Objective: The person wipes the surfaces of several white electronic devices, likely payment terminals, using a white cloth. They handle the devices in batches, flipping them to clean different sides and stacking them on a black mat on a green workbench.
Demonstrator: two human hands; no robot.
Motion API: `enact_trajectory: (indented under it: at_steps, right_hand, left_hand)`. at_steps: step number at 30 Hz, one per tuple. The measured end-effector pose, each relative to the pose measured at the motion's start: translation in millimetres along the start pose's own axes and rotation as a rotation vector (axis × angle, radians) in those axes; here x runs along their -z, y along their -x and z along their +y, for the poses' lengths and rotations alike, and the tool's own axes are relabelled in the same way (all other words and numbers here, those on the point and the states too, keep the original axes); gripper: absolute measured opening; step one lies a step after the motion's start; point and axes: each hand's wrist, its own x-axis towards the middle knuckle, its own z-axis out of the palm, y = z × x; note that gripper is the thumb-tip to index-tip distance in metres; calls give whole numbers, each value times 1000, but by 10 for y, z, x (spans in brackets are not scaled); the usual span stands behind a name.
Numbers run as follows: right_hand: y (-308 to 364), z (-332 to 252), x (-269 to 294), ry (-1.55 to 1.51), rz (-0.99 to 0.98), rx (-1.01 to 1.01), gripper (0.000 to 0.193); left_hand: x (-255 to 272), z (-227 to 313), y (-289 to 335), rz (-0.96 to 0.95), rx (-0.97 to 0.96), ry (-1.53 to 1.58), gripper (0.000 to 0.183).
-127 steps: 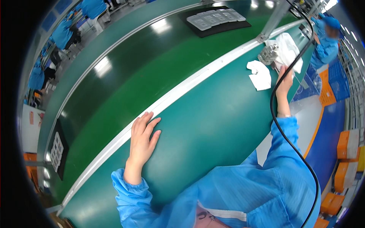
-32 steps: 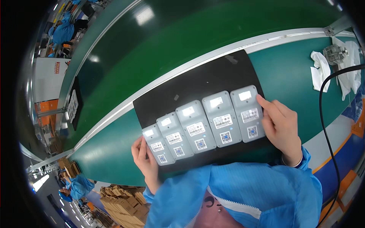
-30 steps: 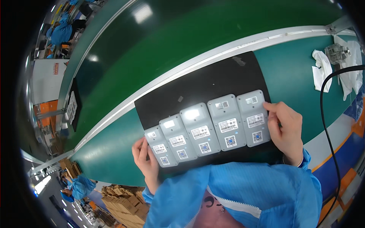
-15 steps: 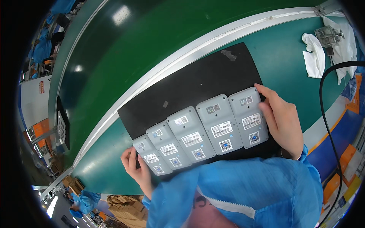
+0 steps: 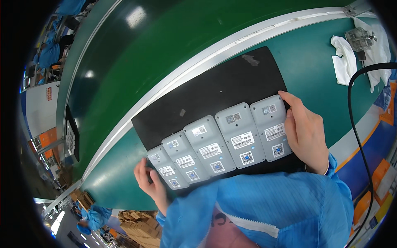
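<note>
Several grey handheld devices lie face down, side by side in a slanted row, with white labels and square codes on their backs. Under them is a black mat (image 5: 215, 93). At the right end, my right hand (image 5: 307, 132) rests against the edge of the last device (image 5: 264, 120), index finger at its top corner and thumb along its side, fingers apart. By the left end, my left hand (image 5: 151, 184) is beside the smallest-looking device (image 5: 159, 162), thumb and fingers apart. Whether the left fingertips touch it, I cannot tell. The row's lower edge nears my blue sleeve.
The mat lies on a green worktop (image 5: 300, 62), bordered by a white rail (image 5: 198, 62) with a dark green surface beyond. A white cloth (image 5: 344, 62) and a clear dispenser bottle (image 5: 359, 39) stand far right. A black cable (image 5: 355, 124) hangs at right. Cardboard (image 5: 140, 225) is lower left.
My left fingers have eased slightly off the left end of the row. My right hand stays at the right end. The whole view has shifted a little; the devices keep their order.
</note>
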Motion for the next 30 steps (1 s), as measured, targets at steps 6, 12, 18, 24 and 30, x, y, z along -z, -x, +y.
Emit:
enact_trajectory:
  at_steps: [6, 12, 18, 24, 30]
  right_hand:
    - [-2, -115, 49, -132, -3, -140, 43]
    - [7, 2, 66, -256, 108, -190, 43]
    - [-289, 147, 425, -169, -332, 171, 80]
    - [-471, 57, 499, 71, -725, 426, 124]
    - [-397, 212, 352, -20, -555, 450, 121]
  left_hand:
    - [-145, 383, 210, -73, -228, 84, 90]
    - [-3, 332, 77, -263, -310, -187, 91]
    - [-61, 946, -219, -442, -500, -309, 66]
    - [-587, 1391, -606, -598, -834, -342, 45]
    - [-661, 1307, -533, -563, -836, -349, 40]
